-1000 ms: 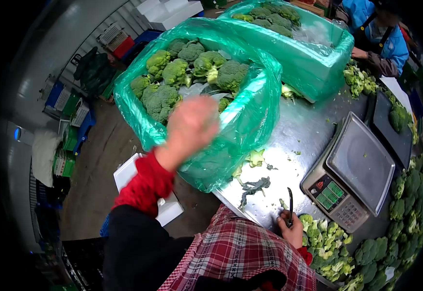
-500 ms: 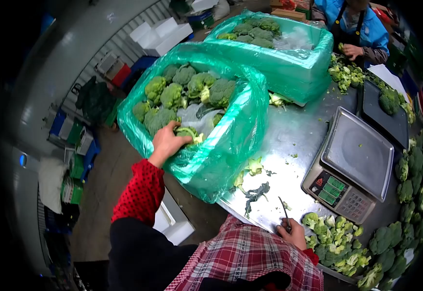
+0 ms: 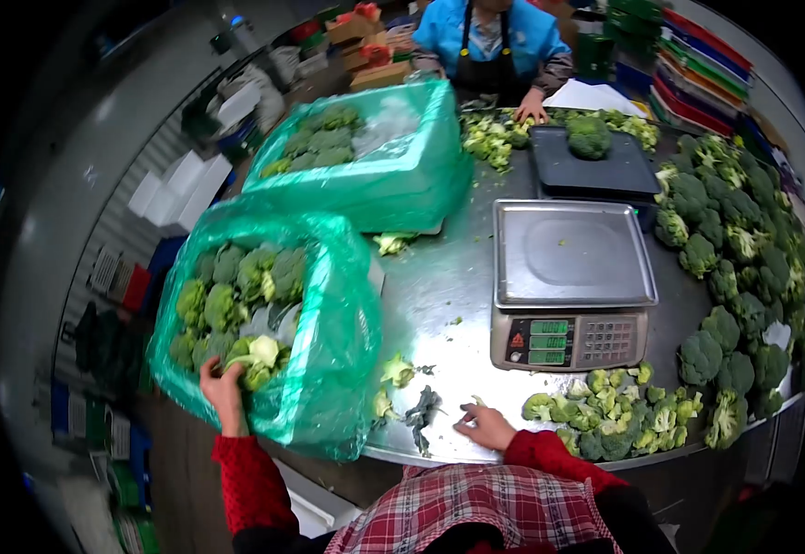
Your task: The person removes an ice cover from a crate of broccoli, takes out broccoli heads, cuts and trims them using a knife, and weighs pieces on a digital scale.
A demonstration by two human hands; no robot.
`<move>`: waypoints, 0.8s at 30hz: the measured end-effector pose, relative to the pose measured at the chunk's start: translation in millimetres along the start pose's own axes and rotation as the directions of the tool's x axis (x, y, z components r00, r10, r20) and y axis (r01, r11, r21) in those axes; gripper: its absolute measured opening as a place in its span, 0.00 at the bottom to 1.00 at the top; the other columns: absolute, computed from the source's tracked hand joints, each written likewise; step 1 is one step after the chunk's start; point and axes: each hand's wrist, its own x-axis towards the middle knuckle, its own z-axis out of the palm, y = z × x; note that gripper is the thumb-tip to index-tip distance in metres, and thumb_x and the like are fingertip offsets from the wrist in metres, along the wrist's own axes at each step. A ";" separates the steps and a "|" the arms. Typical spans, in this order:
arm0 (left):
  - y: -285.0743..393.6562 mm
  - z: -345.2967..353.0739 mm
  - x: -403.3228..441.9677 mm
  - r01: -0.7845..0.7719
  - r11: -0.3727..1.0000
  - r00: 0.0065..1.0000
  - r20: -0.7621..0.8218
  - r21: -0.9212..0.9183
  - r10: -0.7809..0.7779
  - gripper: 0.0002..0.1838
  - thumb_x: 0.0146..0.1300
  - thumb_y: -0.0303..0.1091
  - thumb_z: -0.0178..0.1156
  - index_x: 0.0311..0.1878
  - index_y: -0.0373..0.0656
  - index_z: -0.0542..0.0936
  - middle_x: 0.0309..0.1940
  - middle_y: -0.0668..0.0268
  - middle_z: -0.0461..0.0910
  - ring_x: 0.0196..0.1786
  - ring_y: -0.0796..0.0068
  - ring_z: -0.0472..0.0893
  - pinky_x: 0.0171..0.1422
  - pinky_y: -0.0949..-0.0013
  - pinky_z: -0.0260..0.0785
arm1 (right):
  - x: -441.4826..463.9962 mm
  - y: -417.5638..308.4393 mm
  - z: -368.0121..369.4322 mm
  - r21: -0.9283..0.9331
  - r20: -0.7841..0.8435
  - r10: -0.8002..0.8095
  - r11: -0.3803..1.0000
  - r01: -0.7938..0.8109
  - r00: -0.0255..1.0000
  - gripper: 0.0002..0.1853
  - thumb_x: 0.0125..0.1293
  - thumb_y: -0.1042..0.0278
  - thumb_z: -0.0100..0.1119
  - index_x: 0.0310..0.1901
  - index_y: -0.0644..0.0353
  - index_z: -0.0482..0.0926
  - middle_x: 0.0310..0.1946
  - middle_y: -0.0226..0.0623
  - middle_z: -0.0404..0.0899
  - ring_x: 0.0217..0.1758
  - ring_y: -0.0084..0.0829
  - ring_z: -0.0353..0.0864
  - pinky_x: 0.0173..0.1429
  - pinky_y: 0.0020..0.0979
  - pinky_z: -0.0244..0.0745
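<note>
My left hand reaches over the near edge of a box lined with green plastic. Its fingers are closed on a broccoli head whose pale cut stem faces up, among other broccoli heads. Low over the metal table is my right hand, fingers bent and pointing left. Whatever it holds is hidden; no knife blade shows now. Beside it lie a dark wilted leaf and trimmed stem pieces. Cut florets are heaped to its right.
A weighing scale stands mid-table, with a dark scale behind it bearing one broccoli head. Many broccoli heads are piled along the right. A second green-lined box stands farther back. Across the table is a co-worker in blue.
The view has swung right, so the boxes sit farther left. My left hand stays at the near box, and the broccoli's stem now shows. The knife in my right hand has dropped from sight.
</note>
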 end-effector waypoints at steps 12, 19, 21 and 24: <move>161.7 27.0 -104.1 -0.391 0.850 0.894 0.073 -0.353 0.441 0.31 0.42 0.24 0.62 0.57 0.36 0.76 0.45 0.64 0.77 0.49 0.72 0.76 0.59 0.69 0.68 | 20.7 -60.1 4.3 0.430 0.193 0.145 0.876 -0.217 0.970 0.28 0.68 0.51 0.62 0.60 0.66 0.72 0.25 0.31 0.72 0.19 0.19 0.70 0.22 0.25 0.68; 50.9 140.3 -185.8 0.150 0.986 0.781 0.620 -0.066 -0.077 0.31 0.40 0.32 0.74 0.52 0.34 0.78 0.37 0.62 0.78 0.42 0.72 0.78 0.48 0.71 0.72 | -8.2 -60.0 -43.4 0.821 0.049 0.153 0.556 -0.127 0.987 0.32 0.73 0.47 0.52 0.67 0.66 0.66 0.21 0.28 0.71 0.16 0.19 0.68 0.22 0.24 0.66; 14.5 161.8 -214.9 0.080 0.995 0.782 0.615 0.063 -0.102 0.31 0.42 0.35 0.75 0.51 0.33 0.78 0.37 0.58 0.80 0.44 0.65 0.80 0.52 0.68 0.72 | -8.6 -45.7 -24.1 0.745 0.074 0.243 0.631 -0.216 0.967 0.31 0.70 0.57 0.60 0.68 0.66 0.65 0.27 0.28 0.72 0.17 0.18 0.68 0.21 0.23 0.65; 4.2 157.0 -228.6 0.050 0.996 0.764 0.640 0.072 -0.085 0.37 0.44 0.41 0.77 0.56 0.32 0.76 0.51 0.49 0.79 0.55 0.53 0.79 0.60 0.59 0.70 | -6.0 -31.7 -7.6 0.734 -0.002 0.330 0.642 -0.223 0.944 0.26 0.69 0.62 0.62 0.64 0.64 0.68 0.24 0.27 0.71 0.15 0.17 0.66 0.19 0.22 0.62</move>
